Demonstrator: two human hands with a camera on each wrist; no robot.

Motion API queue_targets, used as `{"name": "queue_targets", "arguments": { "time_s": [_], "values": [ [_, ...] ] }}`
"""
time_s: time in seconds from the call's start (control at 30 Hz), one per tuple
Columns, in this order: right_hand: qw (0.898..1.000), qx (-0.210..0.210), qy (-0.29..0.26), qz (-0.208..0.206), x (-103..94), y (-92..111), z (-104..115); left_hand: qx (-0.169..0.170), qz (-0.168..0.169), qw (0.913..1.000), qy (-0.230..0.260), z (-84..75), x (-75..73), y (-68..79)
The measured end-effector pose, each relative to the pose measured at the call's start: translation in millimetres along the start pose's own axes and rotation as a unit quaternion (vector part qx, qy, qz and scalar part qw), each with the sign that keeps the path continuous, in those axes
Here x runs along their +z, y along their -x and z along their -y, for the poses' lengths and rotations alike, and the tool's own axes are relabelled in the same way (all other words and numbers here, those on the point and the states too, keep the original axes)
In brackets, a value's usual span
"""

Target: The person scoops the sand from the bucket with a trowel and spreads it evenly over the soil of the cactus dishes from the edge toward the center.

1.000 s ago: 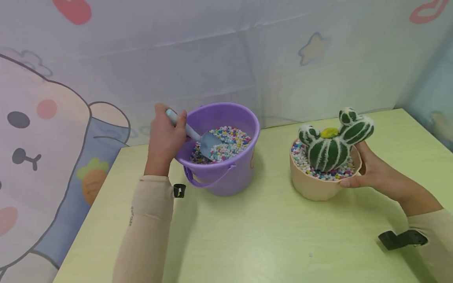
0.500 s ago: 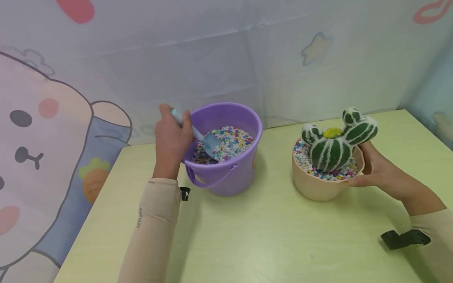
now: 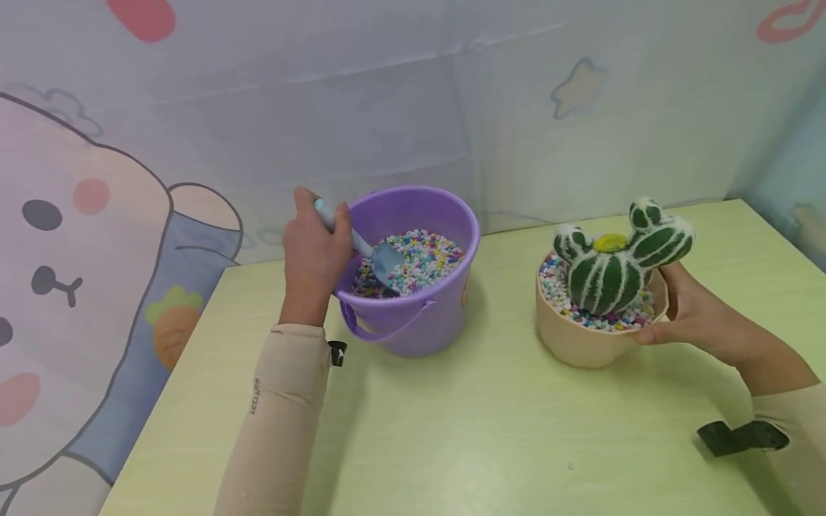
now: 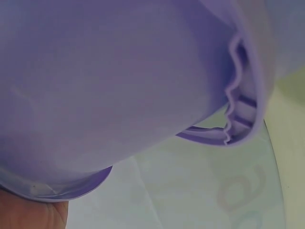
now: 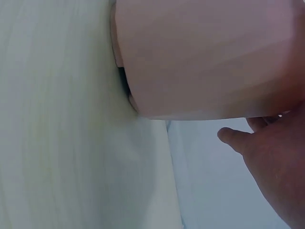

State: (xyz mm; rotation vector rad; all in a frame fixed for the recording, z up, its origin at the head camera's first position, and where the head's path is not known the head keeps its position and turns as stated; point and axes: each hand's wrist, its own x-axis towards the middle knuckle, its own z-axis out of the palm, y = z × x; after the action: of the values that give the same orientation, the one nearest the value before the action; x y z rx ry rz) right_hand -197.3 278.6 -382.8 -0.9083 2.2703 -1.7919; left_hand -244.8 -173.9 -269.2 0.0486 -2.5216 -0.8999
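My left hand point(image 3: 312, 247) grips the handle of a light blue toy shovel point(image 3: 387, 261) over the left rim of a purple bucket point(image 3: 422, 326). The shovel's blade rests among multicoloured pebbles point(image 3: 432, 251) inside. The bucket's outer wall fills most of the left wrist view, which shows only a bit of that hand at the lower left. At right, my right hand point(image 3: 703, 319) holds a peach flowerpot point(image 3: 577, 340) by its right side, thumb at the front rim; some fingers are hidden behind it. A round green cactus point(image 3: 603, 283) with white stripes stands in the pot among similar pebbles.
Both containers stand on a pale yellow-green table point(image 3: 490, 437). One small pebble point(image 3: 571, 466) lies near its front. Behind rises a cloth backdrop point(image 3: 361, 122) with cartoon prints. The bucket's purple carrying handle point(image 3: 381, 335) hangs down in front.
Over the first half second my left hand and the shovel shift slightly to the right; since then they look nearly still. The right hand stays on the flowerpot. The head view shifts a little.
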Motion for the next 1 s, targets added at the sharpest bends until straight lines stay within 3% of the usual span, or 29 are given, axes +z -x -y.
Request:
{"name": "queue_targets", "arguments": {
  "time_s": [0.13,0.27,0.43,0.6,0.83,1.0],
  "values": [
    [0.999,-0.017,-0.013,0.024,-4.4,0.5,-1.6,0.01,0.002,0.9999,-0.01,-0.1,1.3,0.9],
    [1.0,-0.011,-0.004,0.014,-5.2,0.9,0.5,0.032,0.013,0.9994,-0.007,-0.1,0.5,2.2],
    [1.0,0.019,0.014,-0.001,-4.0,0.2,4.1,0.065,0.045,0.9961,0.037,-2.6,-5.1,3.4],
    [1.0,0.003,-0.014,0.026,-7.0,2.5,4.6,0.097,0.082,0.9908,0.046,-9.3,-6.7,2.3],
    [0.998,-0.013,-0.059,0.023,-5.3,0.3,0.2,0.111,0.095,0.9841,0.1,-4.5,-6.9,2.5],
    [0.999,-0.004,-0.049,0.011,-2.2,3.0,2.9,0.088,0.105,0.9769,0.164,-1.1,-6.4,2.8]
  ]
}}
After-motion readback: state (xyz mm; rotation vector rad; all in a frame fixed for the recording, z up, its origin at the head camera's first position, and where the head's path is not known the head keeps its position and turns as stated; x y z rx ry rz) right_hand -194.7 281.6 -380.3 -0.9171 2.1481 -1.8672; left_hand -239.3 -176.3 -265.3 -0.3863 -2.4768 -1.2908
